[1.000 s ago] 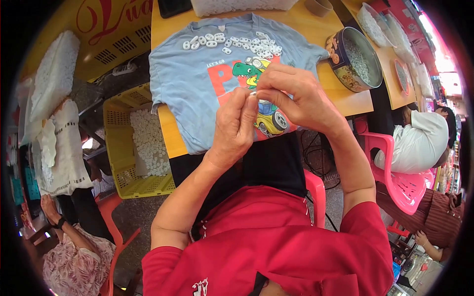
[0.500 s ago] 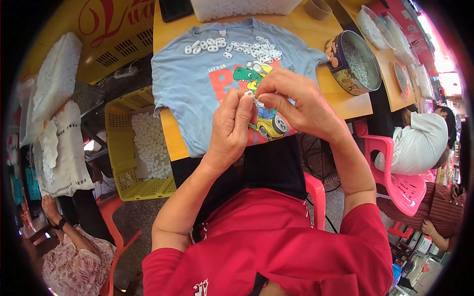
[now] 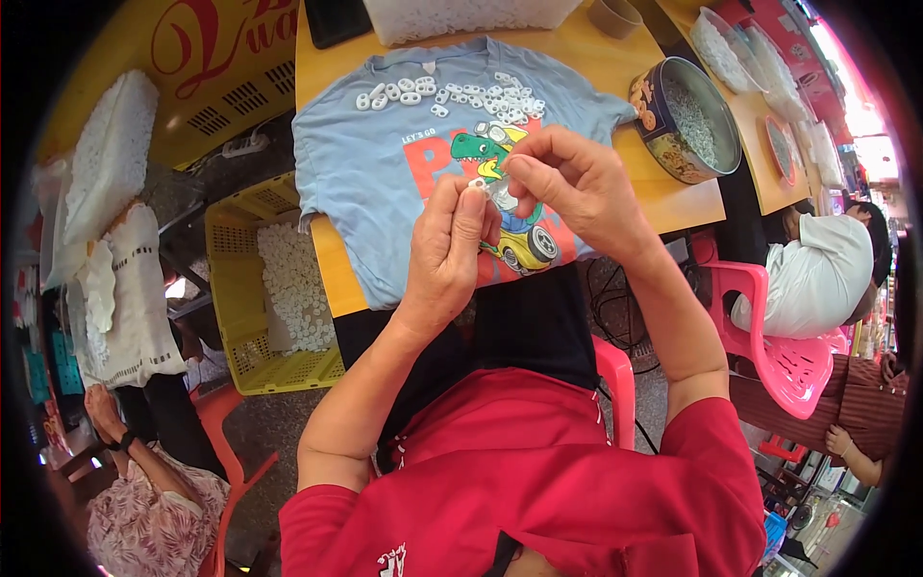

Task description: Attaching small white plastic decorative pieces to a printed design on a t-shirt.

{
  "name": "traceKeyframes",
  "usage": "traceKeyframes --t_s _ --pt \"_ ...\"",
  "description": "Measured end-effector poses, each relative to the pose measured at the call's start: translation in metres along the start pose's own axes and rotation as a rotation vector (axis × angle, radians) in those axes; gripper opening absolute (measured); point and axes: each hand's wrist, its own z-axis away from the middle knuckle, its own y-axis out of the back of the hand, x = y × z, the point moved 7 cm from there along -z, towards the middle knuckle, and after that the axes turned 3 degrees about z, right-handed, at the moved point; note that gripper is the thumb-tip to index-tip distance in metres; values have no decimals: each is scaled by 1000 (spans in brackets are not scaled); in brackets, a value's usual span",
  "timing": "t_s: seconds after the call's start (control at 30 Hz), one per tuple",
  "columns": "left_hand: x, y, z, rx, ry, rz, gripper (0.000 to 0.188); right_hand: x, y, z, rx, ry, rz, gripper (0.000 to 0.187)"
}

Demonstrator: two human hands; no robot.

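Observation:
A small white plastic piece with holes [image 3: 477, 184] is pinched between the thumb and forefinger of my left hand [image 3: 447, 240]. Just to its right, my right hand [image 3: 586, 197] has its thumb and forefinger pressed together; anything between them is too small to make out. Both hands are over a light blue T-shirt [image 3: 346, 183] with a dinosaur-and-car print, spread on the table. Towards its neckline lie larger white two-holed pieces [image 3: 394, 92] in a loose cluster, and beside them a heap of similar smaller pieces [image 3: 505, 99].
A round tin [image 3: 657, 135] of small metallic bits stands on the yellow table [image 3: 687, 202] at right. A translucent box [image 3: 461, 29] of white pieces and a brown tape roll [image 3: 615, 17] sit at the back. Left below is a yellow crate [image 3: 231, 332]. Other people sit on both sides.
My right hand has lifted slightly up and away from the white piece, leaving a small gap. My left hand keeps its hold, nearly still.

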Motion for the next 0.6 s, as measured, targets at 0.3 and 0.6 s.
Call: traceKeyframes --t_s 0.3,0.6 --pt "10 2 3 52 -86 -57 21 3 -19 4 130 48 -118 17" --pt "17 0 2 77 -132 -135 18 0 -26 7 132 97 -158 14"
